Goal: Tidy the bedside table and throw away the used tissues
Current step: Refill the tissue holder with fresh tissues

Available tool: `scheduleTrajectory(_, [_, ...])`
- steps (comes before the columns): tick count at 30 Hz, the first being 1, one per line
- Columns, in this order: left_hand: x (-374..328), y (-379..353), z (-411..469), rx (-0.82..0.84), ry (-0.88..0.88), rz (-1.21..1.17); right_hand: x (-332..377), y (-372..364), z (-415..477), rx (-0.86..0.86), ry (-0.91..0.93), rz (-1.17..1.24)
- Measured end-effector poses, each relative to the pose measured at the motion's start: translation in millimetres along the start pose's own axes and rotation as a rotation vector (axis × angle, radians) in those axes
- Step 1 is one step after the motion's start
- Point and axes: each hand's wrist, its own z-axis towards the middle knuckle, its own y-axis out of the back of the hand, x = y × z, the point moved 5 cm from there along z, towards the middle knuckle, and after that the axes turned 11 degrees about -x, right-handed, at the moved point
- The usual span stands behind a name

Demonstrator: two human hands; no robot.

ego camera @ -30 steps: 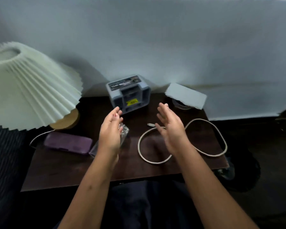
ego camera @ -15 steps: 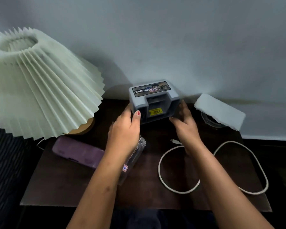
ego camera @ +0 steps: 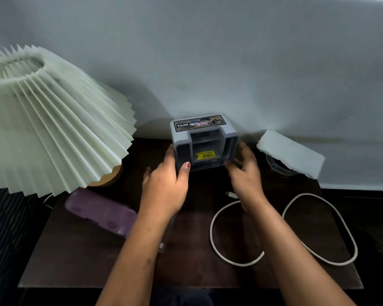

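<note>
Far left: a pleated white lampshade point(ego camera: 51, 120), tilted, flaring over the back left corner of the dark wooden bedside table point(ego camera: 80, 261), with a round wooden lamp base point(ego camera: 111, 176) peeking out beneath its lower edge. Just in front of the base, a purple case point(ego camera: 102, 212) lying flat on the tabletop, its right end running under the left forearm. Beside that forearm, a sliver of something clear and plastic, mostly hidden — cannot tell what.

Centre, at the back edge against the pale wall point(ego camera: 230, 62): a grey plastic box point(ego camera: 205, 142) with a printed label reading "OPEL" along its top and a yellow sticker in its recessed front. Left hand point(ego camera: 164, 191) pressed to the box's left side, thumb with a red nail on the front face; right hand point(ego camera: 244, 173) clasping the right side, fingers curled round the lower front corner. Both hands closed on the box, gripping it between them.

Right of centre: a white cable point(ego camera: 283, 228) looped loosely on the table, one loop passing under the right wrist, its plug end just beside that wrist. Back right corner: a white folded tissue point(ego camera: 292, 155) resting across a small glass dish point(ego camera: 276, 167), hanging partly past the table's edge, well apart from the hands.
</note>
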Motion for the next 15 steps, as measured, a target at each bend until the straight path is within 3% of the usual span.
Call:
scheduleTrajectory(8, [0.1,-1.9,1.4,-0.048,-0.057,-0.221,4.3,11.5,10.2,-0.119,0.09,0.058])
scheduleTrajectory(15, [-4.9,-3.0,-1.5,-0.102,-0.138,-0.201,8.9,23.0,10.6,-0.134,0.077,0.084])
